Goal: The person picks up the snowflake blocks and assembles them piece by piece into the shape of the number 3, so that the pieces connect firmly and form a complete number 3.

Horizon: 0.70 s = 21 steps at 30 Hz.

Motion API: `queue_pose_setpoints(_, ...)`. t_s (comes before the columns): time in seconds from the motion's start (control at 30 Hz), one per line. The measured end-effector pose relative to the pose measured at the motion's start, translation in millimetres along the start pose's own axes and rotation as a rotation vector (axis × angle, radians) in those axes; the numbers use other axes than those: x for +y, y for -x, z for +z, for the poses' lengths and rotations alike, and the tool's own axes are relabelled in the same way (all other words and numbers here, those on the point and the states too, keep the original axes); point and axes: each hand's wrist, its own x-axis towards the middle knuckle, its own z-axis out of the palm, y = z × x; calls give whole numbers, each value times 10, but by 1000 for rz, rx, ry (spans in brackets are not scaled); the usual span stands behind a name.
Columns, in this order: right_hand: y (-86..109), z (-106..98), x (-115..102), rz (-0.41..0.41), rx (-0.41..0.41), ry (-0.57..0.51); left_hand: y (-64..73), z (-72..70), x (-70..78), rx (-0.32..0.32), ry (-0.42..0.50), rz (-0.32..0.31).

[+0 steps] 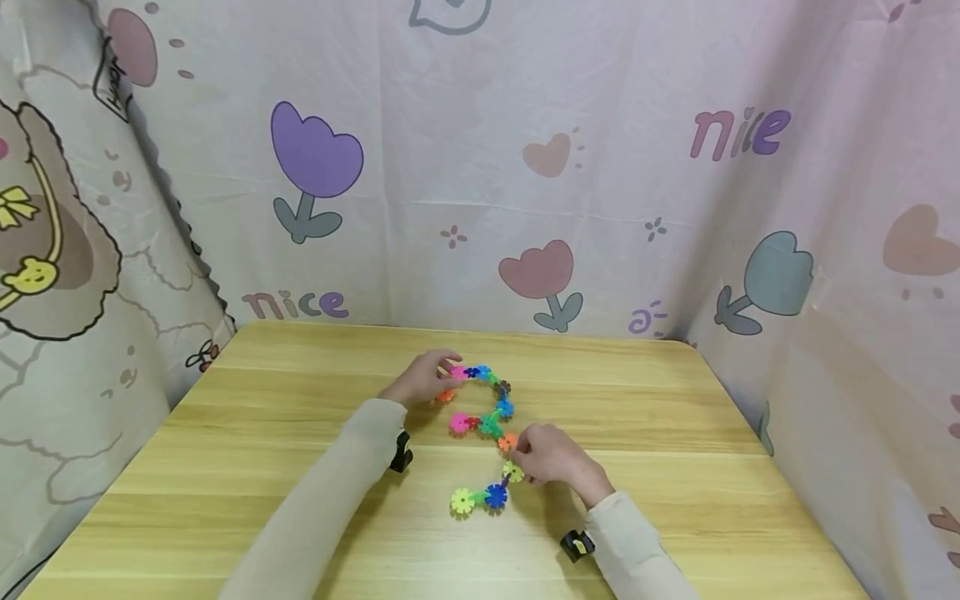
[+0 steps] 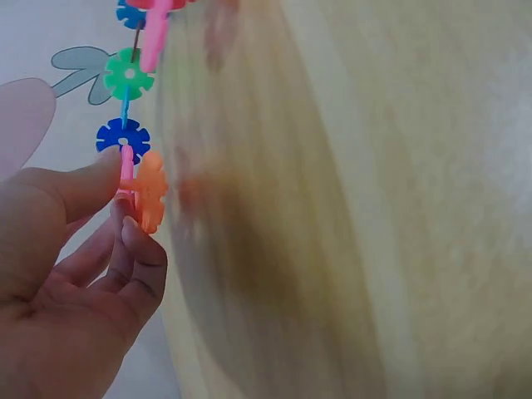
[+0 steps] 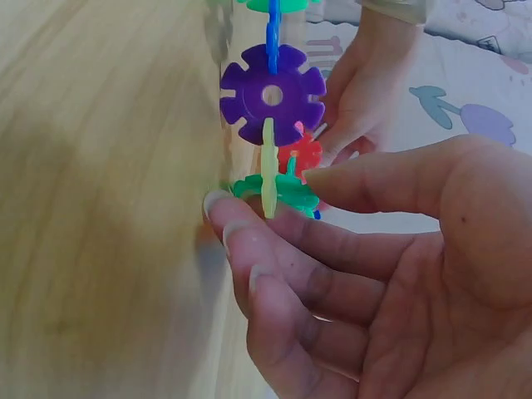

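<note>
A chain of colourful notched plastic snowflake discs (image 1: 489, 425) curves across the wooden table, its open bends facing left. At its far end my left hand (image 1: 420, 380) pinches a pink disc (image 1: 458, 373), with an orange disc (image 2: 151, 193) hooked on beside it. Thumb and fingertips of that hand meet close to a dark blue disc (image 2: 123, 138) in the left wrist view. Lower down the chain, my right hand (image 1: 553, 454) pinches a green disc (image 3: 295, 193) between thumb and fingers. A pale yellow disc (image 3: 268, 170) and a purple disc (image 3: 273, 93) join on there.
The wooden table (image 1: 247, 500) runs back to a patterned cloth (image 1: 420, 167), which also hangs at both sides. A black wrist device (image 1: 402, 452) sits at the left sleeve, and another black device (image 1: 577, 545) at the right.
</note>
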Motion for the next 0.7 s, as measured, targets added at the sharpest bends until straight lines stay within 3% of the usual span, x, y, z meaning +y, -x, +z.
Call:
queue_pose_setpoints(0.23,35,-49,-10,-5,-13,32,-3,56,-6,31,0,0)
queue_pose_setpoints(0.37,73,-125,-20,19,53,56,6,66,4,40,1,2)
queue_pose_setpoints(0.47,115,-199,-26,-8,76,85,22,62,13,44,8,-11)
queue_pose_setpoints(0.7,168,-170,-18,-146,-143,190,41,62,-38,33,-11,-47)
